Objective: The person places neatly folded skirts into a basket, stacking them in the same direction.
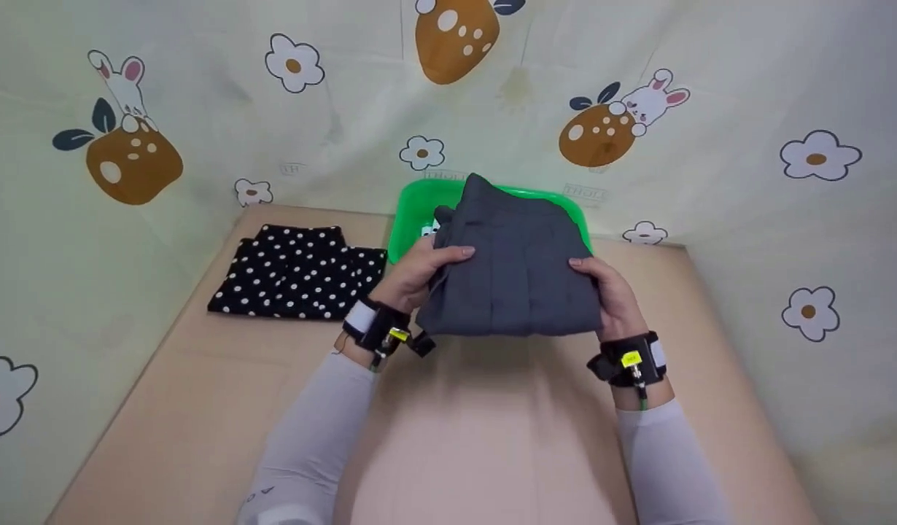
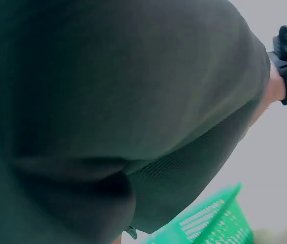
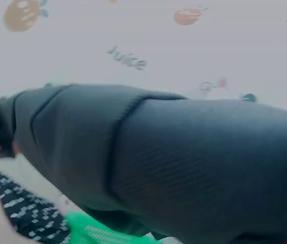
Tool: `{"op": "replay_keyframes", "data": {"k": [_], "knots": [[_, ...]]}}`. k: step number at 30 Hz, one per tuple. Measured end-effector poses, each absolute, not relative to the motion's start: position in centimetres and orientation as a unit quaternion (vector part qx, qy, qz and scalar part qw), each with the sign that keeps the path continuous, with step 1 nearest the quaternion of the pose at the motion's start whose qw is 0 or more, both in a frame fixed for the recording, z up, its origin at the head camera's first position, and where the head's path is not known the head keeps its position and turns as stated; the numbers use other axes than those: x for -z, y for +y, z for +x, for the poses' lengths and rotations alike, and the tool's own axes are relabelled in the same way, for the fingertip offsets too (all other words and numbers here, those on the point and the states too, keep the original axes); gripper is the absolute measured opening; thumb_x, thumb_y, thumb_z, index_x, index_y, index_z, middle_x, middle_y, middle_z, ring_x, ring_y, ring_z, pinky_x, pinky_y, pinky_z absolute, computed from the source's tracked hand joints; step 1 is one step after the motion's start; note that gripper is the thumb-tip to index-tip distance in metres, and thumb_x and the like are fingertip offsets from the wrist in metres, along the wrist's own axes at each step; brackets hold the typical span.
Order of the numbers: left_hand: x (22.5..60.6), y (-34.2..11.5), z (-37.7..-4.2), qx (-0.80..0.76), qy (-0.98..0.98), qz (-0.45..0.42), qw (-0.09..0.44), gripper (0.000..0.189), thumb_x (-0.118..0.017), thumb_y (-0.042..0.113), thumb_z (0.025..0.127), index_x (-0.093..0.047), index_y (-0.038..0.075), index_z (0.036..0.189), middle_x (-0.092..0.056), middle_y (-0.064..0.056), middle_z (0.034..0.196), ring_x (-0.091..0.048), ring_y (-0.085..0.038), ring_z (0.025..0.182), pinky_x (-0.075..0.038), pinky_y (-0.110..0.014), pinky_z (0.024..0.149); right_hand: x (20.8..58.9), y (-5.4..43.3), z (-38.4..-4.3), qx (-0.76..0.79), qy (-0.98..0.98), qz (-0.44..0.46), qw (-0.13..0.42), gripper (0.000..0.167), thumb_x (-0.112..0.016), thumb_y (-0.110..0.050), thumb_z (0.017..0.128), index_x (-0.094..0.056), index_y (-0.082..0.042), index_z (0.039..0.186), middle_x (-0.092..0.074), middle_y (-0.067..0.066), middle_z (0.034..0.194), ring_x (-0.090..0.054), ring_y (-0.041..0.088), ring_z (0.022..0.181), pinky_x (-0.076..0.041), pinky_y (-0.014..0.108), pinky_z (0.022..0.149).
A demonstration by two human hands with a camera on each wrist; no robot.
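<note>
A folded dark grey garment with pleats [image 1: 518, 270] is held up between both hands, over the front of a green plastic basket [image 1: 403, 222]. My left hand [image 1: 418, 273] grips its left edge, thumb on top and fingers hidden beneath. On the opposite edge my right hand [image 1: 618, 295] pinches it the same way. The cloth fills much of the left wrist view, where the basket's slotted wall [image 2: 219, 223] shows below it. In the right wrist view the grey cloth [image 3: 199, 157] spans the middle. Something black and white [image 1: 430, 228] shows inside the basket.
Left of the basket, a folded black cloth with white polka dots [image 1: 295, 277] lies flat on the beige table [image 1: 448, 437]. A pale curtain printed with rabbits, fruit and flowers [image 1: 346, 109] hangs behind the table and along both sides.
</note>
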State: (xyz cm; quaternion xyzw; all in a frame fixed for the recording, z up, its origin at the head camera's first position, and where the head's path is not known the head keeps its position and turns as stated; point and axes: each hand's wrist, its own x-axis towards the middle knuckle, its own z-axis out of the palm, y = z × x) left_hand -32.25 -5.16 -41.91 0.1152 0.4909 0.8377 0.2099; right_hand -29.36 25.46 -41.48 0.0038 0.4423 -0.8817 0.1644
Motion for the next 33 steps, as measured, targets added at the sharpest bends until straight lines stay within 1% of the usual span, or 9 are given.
{"op": "replay_keyframes", "data": {"k": [5,9,15,17,21,24,29,31,33], "knots": [[42.4,-5.0,-34.5,-0.859,0.468,0.103,0.178,0.035,-0.066,0.006,0.099,-0.058,-0.002,0.133,-0.076,-0.01,0.106,-0.076,-0.019,0.093,-0.064,-0.029,0.086,41.5,25.0,-31.5,0.918,0.376,0.009,0.126,0.055,-0.076,0.0,0.091,-0.05,-0.005,0.14,-0.074,0.009,0.112,-0.076,0.021,0.092,-0.064,0.032,0.081],[43.4,-5.1,-35.9,-0.87,0.453,0.109,0.162,0.036,-0.061,0.004,0.102,-0.057,-0.002,0.137,-0.076,-0.009,0.107,-0.075,-0.019,0.094,-0.062,-0.029,0.086,42.0,24.7,-33.0,0.934,0.336,0.015,0.116,0.055,-0.075,0.002,0.091,-0.051,-0.005,0.14,-0.074,0.011,0.114,-0.075,0.023,0.092,-0.064,0.034,0.08],[44.9,-5.2,-37.3,-0.903,0.37,0.116,0.183,0.035,-0.057,0.004,0.102,-0.057,0.005,0.137,-0.075,-0.011,0.11,-0.075,-0.021,0.094,-0.064,-0.032,0.083,43.3,24.5,-34.9,0.94,0.331,0.016,0.087,0.049,-0.069,-0.002,0.096,-0.05,-0.005,0.141,-0.074,0.01,0.116,-0.076,0.023,0.092,-0.064,0.033,0.078],[45.3,-4.9,-37.8,-0.912,0.348,0.117,0.184,0.039,-0.059,0.003,0.101,-0.056,0.008,0.139,-0.074,-0.012,0.112,-0.076,-0.022,0.094,-0.064,-0.033,0.081,43.7,24.5,-35.4,0.938,0.339,0.011,0.071,0.049,-0.066,-0.003,0.098,-0.048,-0.005,0.143,-0.073,0.01,0.118,-0.076,0.022,0.093,-0.064,0.032,0.079],[45.5,-4.4,-38.4,-0.913,0.351,0.119,0.17,0.054,-0.059,0.0,0.1,-0.05,0.01,0.152,-0.073,-0.013,0.115,-0.076,-0.023,0.096,-0.065,-0.033,0.081,44.3,24.6,-36.0,0.94,0.336,0.004,0.054,0.054,-0.065,-0.003,0.098,-0.046,-0.006,0.149,-0.072,0.009,0.124,-0.074,0.021,0.098,-0.063,0.032,0.082],[45.8,-4.3,-38.5,-0.917,0.346,0.109,0.167,0.061,-0.055,-0.003,0.101,-0.045,0.012,0.159,-0.072,-0.013,0.117,-0.076,-0.022,0.097,-0.065,-0.032,0.08,44.9,24.7,-36.3,0.944,0.325,-0.01,0.055,0.057,-0.067,-0.003,0.097,-0.046,-0.007,0.151,-0.071,0.01,0.127,-0.073,0.022,0.1,-0.063,0.032,0.083],[46.3,-4.3,-38.6,-0.924,0.336,0.083,0.16,0.07,-0.056,-0.004,0.099,-0.038,0.012,0.165,-0.073,-0.012,0.115,-0.077,-0.022,0.093,-0.065,-0.031,0.078,45.7,24.7,-36.7,0.95,0.304,-0.025,0.058,0.064,-0.067,0.001,0.095,-0.044,-0.008,0.154,-0.067,0.011,0.134,-0.072,0.023,0.102,-0.062,0.033,0.085],[46.4,-4.2,-38.6,-0.927,0.338,0.073,0.146,0.077,-0.057,-0.004,0.098,-0.032,0.015,0.168,-0.072,-0.012,0.119,-0.076,-0.021,0.093,-0.065,-0.03,0.078,46.0,24.5,-36.8,0.949,0.308,-0.016,0.059,0.065,-0.065,0.003,0.096,-0.042,-0.009,0.156,-0.064,0.01,0.138,-0.071,0.023,0.105,-0.062,0.033,0.087],[46.4,-4.0,-38.7,-0.93,0.335,0.071,0.132,0.081,-0.056,-0.004,0.098,-0.027,0.018,0.17,-0.069,-0.013,0.132,-0.076,-0.022,0.099,-0.064,-0.03,0.081,46.1,24.2,-37.0,0.944,0.325,-0.002,0.055,0.066,-0.062,0.003,0.097,-0.04,-0.011,0.158,-0.061,0.009,0.144,-0.069,0.023,0.11,-0.061,0.033,0.089]]}}
